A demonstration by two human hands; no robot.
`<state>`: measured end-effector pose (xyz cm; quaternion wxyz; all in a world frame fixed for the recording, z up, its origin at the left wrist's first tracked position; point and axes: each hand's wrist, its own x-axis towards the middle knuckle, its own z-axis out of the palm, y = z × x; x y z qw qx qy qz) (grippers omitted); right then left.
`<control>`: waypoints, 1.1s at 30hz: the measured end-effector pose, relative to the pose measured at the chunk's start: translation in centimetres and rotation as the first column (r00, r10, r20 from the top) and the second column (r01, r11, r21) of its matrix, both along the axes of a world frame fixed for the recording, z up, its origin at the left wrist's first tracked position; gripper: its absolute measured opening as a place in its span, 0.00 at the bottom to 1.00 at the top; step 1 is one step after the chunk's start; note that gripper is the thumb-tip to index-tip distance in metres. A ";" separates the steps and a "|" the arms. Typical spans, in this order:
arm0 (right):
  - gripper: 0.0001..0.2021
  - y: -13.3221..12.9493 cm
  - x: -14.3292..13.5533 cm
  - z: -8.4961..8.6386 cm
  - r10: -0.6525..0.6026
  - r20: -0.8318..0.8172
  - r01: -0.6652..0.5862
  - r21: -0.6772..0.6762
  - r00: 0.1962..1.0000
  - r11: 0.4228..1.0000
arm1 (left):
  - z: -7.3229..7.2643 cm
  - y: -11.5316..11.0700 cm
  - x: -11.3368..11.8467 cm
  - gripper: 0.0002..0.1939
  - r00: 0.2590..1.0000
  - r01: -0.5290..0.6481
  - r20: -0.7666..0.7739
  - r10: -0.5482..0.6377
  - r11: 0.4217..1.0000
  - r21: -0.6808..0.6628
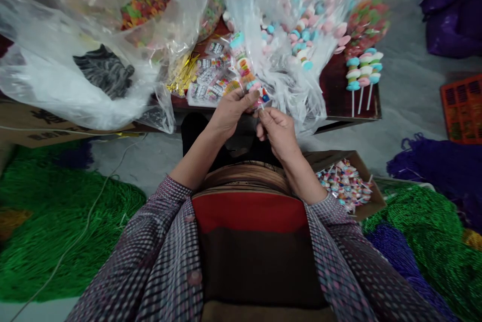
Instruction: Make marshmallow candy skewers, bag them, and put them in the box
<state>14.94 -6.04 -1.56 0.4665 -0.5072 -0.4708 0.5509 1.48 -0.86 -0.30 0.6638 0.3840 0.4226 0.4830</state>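
Landmark: dark red wooden desk [336, 93]. Over its front edge — the clear printed packet of coloured candy [244, 68], filled, no tie visible. Left hand [231, 111] grip: closed on its lower end. Right hand [280, 128] grip: pinched on the white stick [262, 106]. On the desk's right end — three bare candy skewers [364, 73], unwrapped; left of centre, flat clear printed wrappers [211, 78] beside gold metallic ties [184, 73].

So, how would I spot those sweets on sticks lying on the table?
Find the dark red table and go to its right-hand corner. Just in front of a clear bag of red and green sweets lie three candy skewers. They lie in a row, white sticks towards the wearer, unlike the single wrapped candy being held.
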 end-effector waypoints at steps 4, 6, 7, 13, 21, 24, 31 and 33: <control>0.26 0.0 0.0 -0.3 0.003 -0.014 -0.003 0.031 1.000 1.000 | -0.3 0.1 0.1 0.17 1.000 0.007 0.011 -0.007 0.999 -0.031; 0.25 0.0 0.0 -0.4 -0.015 -0.008 0.015 0.057 1.000 0.998 | -0.2 -0.1 0.1 0.17 0.999 0.019 0.045 -0.016 0.998 -0.063; 0.25 0.1 0.0 -0.4 -0.020 -0.002 0.020 0.069 1.000 0.997 | 0.0 -0.2 0.2 0.17 0.998 0.019 0.067 -0.014 0.996 -0.083; 0.25 0.1 0.0 -0.6 0.009 0.011 -0.010 0.071 1.000 0.997 | 1.3 -0.6 0.5 0.08 0.972 -0.016 0.227 0.063 0.979 -0.203; 0.28 -0.2 -0.3 -0.7 0.021 0.061 -0.022 0.008 0.998 1.000 | 0.5 -1.0 0.9 0.08 0.976 -0.054 0.197 0.094 0.978 -0.200; 0.30 -0.2 -0.4 -0.9 0.032 0.065 -0.031 -0.008 0.997 0.999 | 0.2 -1.0 0.9 0.06 0.981 -0.036 0.183 0.070 0.983 -0.181; 0.29 0.5 1.8 0.5 0.040 0.173 -0.042 0.008 0.984 0.999 | -0.5 -0.5 0.0 0.11 0.990 -0.131 0.053 0.130 0.991 0.013; 0.26 1.2 2.4 1.1 -0.094 0.117 0.089 0.051 0.989 0.995 | -0.7 -0.5 -0.1 0.14 0.994 -0.105 0.008 0.105 0.992 0.066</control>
